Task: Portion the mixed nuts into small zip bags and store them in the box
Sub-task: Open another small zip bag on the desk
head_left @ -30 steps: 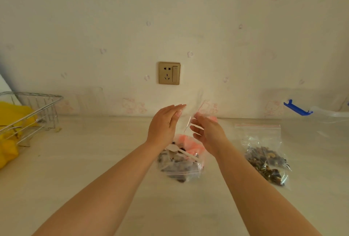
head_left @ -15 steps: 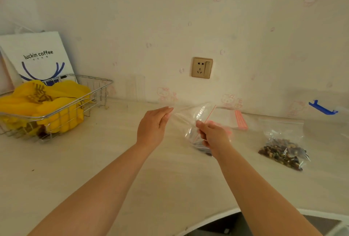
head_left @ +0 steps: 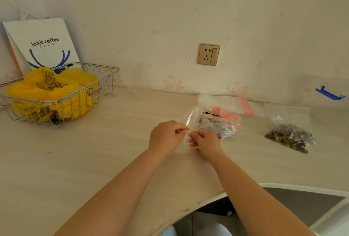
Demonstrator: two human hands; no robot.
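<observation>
- Head view: left hand [head_left: 166,134] and right hand [head_left: 204,142] both pinch an empty zip bag [head_left: 191,122] at its mouth, mid-desk [head_left: 94,160].
- Step: opening it. Next, likely scooping nuts [head_left: 217,124] in.

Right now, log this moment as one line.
step: opening empty zip bag | left hand: pinches bag | right hand: pinches bag | filled bag: on table

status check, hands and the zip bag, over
Left hand and right hand both pinch the empty zip bag at its red seal. Bag of mixed nuts just behind. One filled bag lies right. Nothing in the way.
</observation>
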